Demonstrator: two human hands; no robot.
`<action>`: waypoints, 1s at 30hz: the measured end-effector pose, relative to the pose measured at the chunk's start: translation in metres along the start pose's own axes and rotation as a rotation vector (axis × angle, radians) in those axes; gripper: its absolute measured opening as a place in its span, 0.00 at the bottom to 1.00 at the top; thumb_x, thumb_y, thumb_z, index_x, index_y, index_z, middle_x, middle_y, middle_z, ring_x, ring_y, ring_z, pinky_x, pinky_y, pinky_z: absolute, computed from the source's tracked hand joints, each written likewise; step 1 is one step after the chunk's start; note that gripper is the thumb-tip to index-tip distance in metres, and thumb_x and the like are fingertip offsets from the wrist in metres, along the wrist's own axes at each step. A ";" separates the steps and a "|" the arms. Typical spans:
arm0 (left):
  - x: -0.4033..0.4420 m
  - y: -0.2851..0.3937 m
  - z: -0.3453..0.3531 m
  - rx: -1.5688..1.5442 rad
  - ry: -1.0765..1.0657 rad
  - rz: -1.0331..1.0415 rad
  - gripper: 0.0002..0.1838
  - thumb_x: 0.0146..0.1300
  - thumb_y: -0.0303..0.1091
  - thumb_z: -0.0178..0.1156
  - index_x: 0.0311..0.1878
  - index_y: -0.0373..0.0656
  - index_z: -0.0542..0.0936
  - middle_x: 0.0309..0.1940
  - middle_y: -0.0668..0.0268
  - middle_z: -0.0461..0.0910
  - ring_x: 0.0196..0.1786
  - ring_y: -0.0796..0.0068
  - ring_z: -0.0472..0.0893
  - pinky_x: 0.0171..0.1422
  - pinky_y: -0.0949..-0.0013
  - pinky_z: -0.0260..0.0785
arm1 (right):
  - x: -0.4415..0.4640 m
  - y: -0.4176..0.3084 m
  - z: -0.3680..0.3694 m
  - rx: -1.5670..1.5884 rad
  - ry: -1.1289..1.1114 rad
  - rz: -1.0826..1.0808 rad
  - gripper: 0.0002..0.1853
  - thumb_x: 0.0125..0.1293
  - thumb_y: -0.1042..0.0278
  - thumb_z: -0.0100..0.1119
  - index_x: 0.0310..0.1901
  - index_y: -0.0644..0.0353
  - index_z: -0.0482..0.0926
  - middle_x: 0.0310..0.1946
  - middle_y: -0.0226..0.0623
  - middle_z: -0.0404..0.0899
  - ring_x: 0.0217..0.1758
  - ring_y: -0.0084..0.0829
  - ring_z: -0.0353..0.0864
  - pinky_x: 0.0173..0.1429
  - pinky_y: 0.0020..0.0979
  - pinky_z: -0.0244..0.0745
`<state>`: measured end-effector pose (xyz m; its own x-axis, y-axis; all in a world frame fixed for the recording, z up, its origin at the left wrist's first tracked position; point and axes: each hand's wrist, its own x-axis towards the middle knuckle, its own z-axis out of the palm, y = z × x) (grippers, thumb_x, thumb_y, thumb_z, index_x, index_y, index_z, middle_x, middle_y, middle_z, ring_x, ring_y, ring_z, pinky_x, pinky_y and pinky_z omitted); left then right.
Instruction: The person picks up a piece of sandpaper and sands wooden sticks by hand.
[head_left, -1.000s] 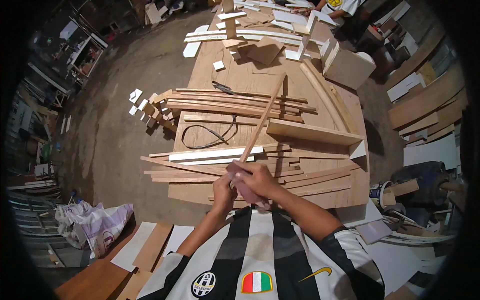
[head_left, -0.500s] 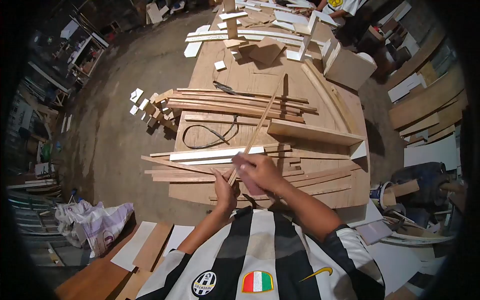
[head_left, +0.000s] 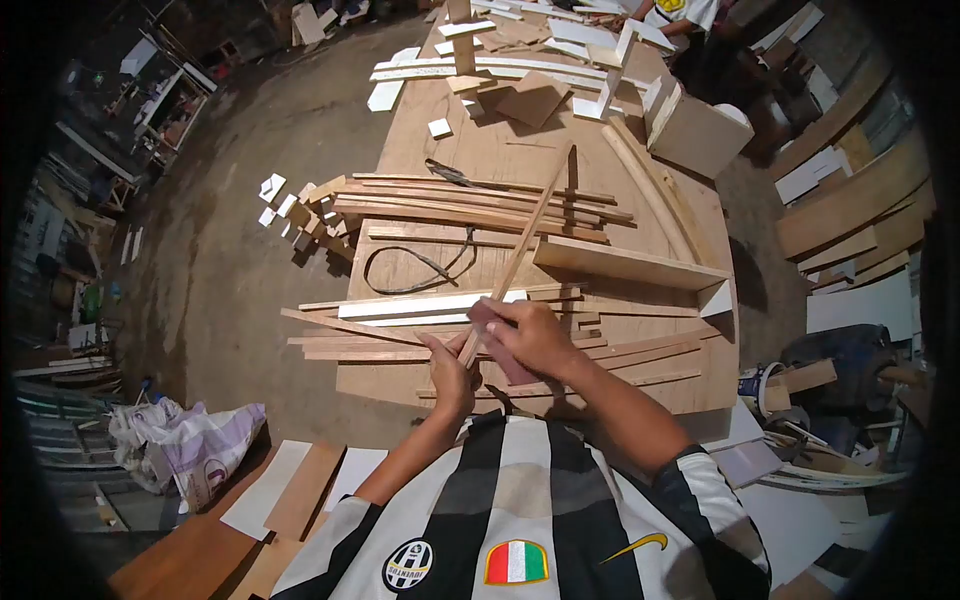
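Note:
A long thin wooden strip (head_left: 530, 230) slants up and away over the workbench, its near end in my left hand (head_left: 452, 376), whose fingers are closed round it. My right hand (head_left: 532, 336) grips a reddish-brown sheet (head_left: 512, 366) that looks like sandpaper, folded against the strip just above my left hand. Several thin wooden strips (head_left: 340, 352) and a white strip (head_left: 400, 311) lie on the bench beneath and beside my hands.
The plywood workbench (head_left: 500, 160) bears a bundle of strips (head_left: 450, 208), a black strap (head_left: 410, 290), an L-shaped board (head_left: 625, 265) and a wooden box (head_left: 698, 132). A stack of blocks (head_left: 310, 222) stands at the left edge. Another person (head_left: 683, 14) is at the far end.
My right hand has moved up and right along the strip with the reddish sheet, away from my left hand. My left hand keeps its hold on the strip's near end.

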<state>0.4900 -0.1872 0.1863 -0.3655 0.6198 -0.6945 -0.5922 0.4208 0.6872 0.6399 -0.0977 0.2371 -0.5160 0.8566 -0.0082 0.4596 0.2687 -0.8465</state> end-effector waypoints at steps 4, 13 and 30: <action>0.000 -0.003 0.017 -0.036 0.007 0.083 0.51 0.69 0.81 0.28 0.52 0.41 0.83 0.19 0.72 0.71 0.14 0.80 0.63 0.17 0.74 0.54 | -0.013 -0.016 0.007 0.021 -0.083 -0.130 0.21 0.64 0.65 0.63 0.58 0.60 0.84 0.45 0.55 0.86 0.46 0.47 0.89 0.53 0.40 0.81; 0.007 -0.006 0.003 -0.026 0.029 0.092 0.52 0.70 0.80 0.27 0.57 0.38 0.81 0.23 0.71 0.74 0.19 0.80 0.71 0.19 0.76 0.58 | -0.011 -0.020 0.009 0.079 -0.011 -0.122 0.19 0.64 0.65 0.63 0.56 0.59 0.85 0.43 0.56 0.86 0.46 0.51 0.88 0.53 0.41 0.81; 0.004 0.006 -0.015 0.136 -0.124 0.174 0.49 0.73 0.76 0.27 0.52 0.37 0.81 0.28 0.65 0.77 0.16 0.79 0.67 0.17 0.74 0.56 | -0.006 -0.013 0.014 0.068 0.010 -0.079 0.24 0.64 0.63 0.63 0.61 0.60 0.82 0.41 0.59 0.85 0.44 0.51 0.88 0.53 0.41 0.81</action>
<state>0.4740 -0.1917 0.1845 -0.3576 0.7635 -0.5377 -0.4229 0.3810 0.8222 0.6265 -0.1123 0.2404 -0.5409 0.8386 0.0648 0.3677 0.3050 -0.8785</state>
